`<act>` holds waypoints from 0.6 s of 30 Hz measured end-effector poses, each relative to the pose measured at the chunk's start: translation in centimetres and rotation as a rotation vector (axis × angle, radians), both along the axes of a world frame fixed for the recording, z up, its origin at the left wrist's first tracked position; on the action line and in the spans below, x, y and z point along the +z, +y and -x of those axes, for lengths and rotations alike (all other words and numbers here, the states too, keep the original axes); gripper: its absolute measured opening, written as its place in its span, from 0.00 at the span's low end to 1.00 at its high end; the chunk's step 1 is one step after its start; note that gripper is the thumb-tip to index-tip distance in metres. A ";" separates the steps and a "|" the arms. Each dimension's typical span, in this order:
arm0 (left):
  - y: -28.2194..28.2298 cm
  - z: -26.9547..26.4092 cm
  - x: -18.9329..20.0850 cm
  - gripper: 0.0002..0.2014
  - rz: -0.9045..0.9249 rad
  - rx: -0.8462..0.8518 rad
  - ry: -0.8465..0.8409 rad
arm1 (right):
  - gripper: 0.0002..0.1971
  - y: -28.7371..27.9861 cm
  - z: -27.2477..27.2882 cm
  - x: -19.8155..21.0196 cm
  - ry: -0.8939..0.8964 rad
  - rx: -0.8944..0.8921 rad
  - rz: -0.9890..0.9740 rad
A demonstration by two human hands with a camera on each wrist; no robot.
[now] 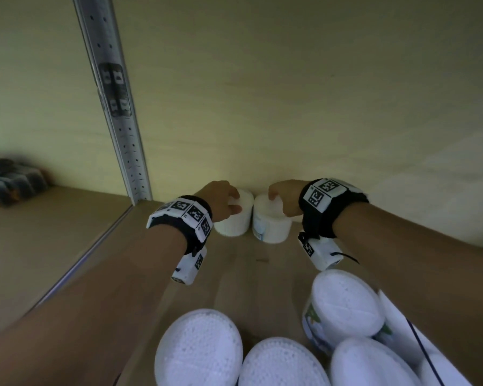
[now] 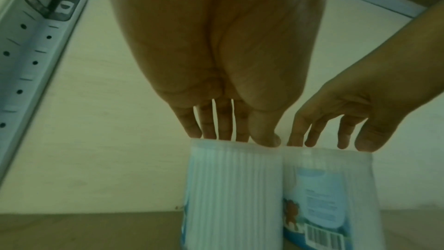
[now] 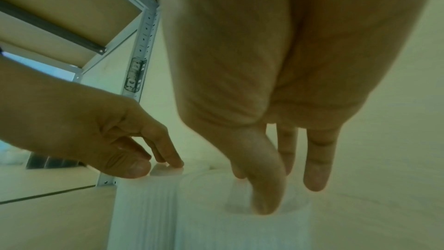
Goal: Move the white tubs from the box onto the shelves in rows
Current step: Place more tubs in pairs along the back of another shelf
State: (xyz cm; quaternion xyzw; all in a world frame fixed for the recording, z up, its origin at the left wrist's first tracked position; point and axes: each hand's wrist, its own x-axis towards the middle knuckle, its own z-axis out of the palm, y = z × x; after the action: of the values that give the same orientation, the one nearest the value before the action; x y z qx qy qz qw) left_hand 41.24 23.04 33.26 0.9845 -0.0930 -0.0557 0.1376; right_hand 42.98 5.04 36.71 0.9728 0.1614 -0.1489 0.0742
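Two white ribbed tubs stand side by side against the back wall of the shelf. My left hand [image 1: 236, 201] pinches the raised cap of the left tub [image 1: 232, 224] between thumb and fingertips. My right hand [image 1: 273, 197] holds the cap of the right tub [image 1: 273, 229] the same way. From the left wrist, the left hand [image 2: 240, 138] and right hand [image 2: 331, 144] reach down onto the left tub [image 2: 230, 187] and the labelled right tub [image 2: 324, 187]. The right wrist view shows the right hand [image 3: 276, 187] on its tub [image 3: 240, 231], and the left hand [image 3: 156, 168] on the other tub [image 3: 144, 206].
Several more white tubs [image 1: 198, 349] lie close below the camera. A perforated metal upright [image 1: 117, 107] stands left of the hands, with the wooden shelf board [image 1: 151, 274] stretching toward me. Dark items [image 1: 11, 179] sit in the neighbouring bay at far left.
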 end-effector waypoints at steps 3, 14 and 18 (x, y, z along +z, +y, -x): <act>0.0 0.1 -0.1 0.25 -0.009 -0.004 0.008 | 0.26 0.0 0.1 0.3 0.007 -0.011 -0.073; -0.2 0.1 -0.2 0.25 -0.048 -0.018 -0.001 | 0.33 0.2 -0.1 -0.4 -0.011 -0.113 -0.006; -0.2 -0.1 -0.4 0.25 -0.045 -0.021 -0.010 | 0.32 0.4 -0.1 -0.4 -0.006 -0.112 0.012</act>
State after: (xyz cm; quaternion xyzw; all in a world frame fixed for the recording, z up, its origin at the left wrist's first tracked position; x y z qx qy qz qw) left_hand 41.31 22.87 32.88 0.9866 -0.1028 -0.0541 0.1145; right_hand 43.10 5.49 36.30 0.9802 0.1055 -0.1509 0.0722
